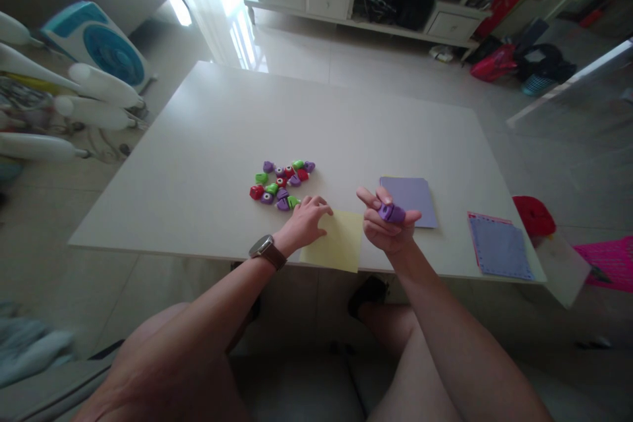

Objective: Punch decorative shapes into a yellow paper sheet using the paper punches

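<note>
My right hand [388,227] holds a small purple craft punch [392,212] above the table, its index finger stretched out. My left hand [309,223], with a watch on the wrist, rests at the upper left of a yellow sheet of paper [341,244]. Its fingers are curved and apart, with nothing visible between them. The yellow sheet reaches over the table's near edge. Just beyond my left hand lies a cluster of small punches in purple, green and red, among them a red punch [256,192] and a green punch [261,178].
A stack of lilac paper [420,201] lies right of my right hand. Farther right are blue-grey sheets [502,250] with small holes along their edges, over a pink one. The white table [346,125] has its near edge close to my legs. A blue and white fan [99,46] stands left.
</note>
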Available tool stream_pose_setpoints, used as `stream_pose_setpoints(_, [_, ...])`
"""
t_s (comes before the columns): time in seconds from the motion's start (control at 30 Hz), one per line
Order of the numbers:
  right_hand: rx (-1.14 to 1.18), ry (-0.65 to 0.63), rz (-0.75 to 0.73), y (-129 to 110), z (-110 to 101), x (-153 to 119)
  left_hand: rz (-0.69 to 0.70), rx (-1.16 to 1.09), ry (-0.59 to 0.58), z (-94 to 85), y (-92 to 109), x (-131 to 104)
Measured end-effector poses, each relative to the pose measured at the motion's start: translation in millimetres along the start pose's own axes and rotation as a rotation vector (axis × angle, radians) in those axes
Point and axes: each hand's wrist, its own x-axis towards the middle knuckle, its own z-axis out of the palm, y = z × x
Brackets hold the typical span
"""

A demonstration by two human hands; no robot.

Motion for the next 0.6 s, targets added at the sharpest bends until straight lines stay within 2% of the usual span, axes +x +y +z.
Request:
stream_pose_setpoints(0.1, [0.171,-0.211,0.052,-1,-4,2,-0.008,0.008,-0.012,-1.0,1,0])
stream_pose_setpoints(0.2, [0.298,-0.290,0.090,0,-7,0,-0.013,0.015,-0.017,-2.4,3,0])
stream_pose_setpoints(0.33, [0.335,-0.251,0.083,1,-10,-5,-0.014,0.013,-0.018,-4.1,5,0])
stream_pose_setpoints(0.53, [0.186,-0.026,0.104,2,-16,-10,-0.019,0.008,-0.019,-1.6,3,1])
stream_pose_setpoints(0.6, [0.186,-0.038,0.098,2,-15,-9,-0.018,0.006,-0.019,-0.3,2,2])
